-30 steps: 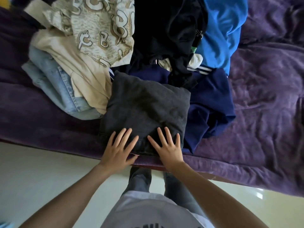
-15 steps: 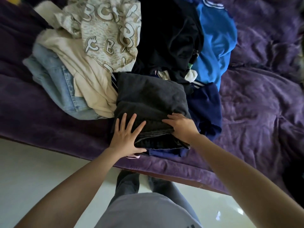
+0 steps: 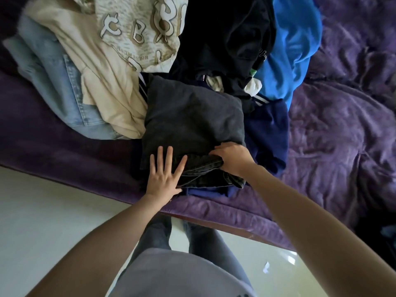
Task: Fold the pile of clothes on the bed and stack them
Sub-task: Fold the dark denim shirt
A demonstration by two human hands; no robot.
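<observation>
Bed (image 3: pixel 334 151): open purple cover is seen at right; the near edge runs diagonally along the floor (image 3: pixel 42 211). Pile is heaped behind: jeans (image 3: pixel 53 82), cream top (image 3: pixel 102 86), black garment (image 3: pixel 225 35), blue garment (image 3: pixel 293 39). Folded dark grey garment (image 3: pixel 192 118) is laid at the near edge, over a navy garment (image 3: pixel 267 129). Left grip (image 3: pixel 164 179) is pressed flat on its near-left part, fingers spread. Right grip (image 3: pixel 232 158) is curled round its near-right fold.

A charcoal-grey folded garment (image 3: pixel 192 116) lies on a deep purple bedspread (image 3: pixel 334 151). Beside it are pale blue jeans (image 3: pixel 57 88), a plain cream top (image 3: pixel 102 82), and a beige shirt (image 3: pixel 141 26) patterned with white, brown-outlined letters. Behind are a black garment (image 3: pixel 225 33), a bright blue one (image 3: pixel 293 46) and a navy one (image 3: pixel 267 129) with white stripes.
</observation>
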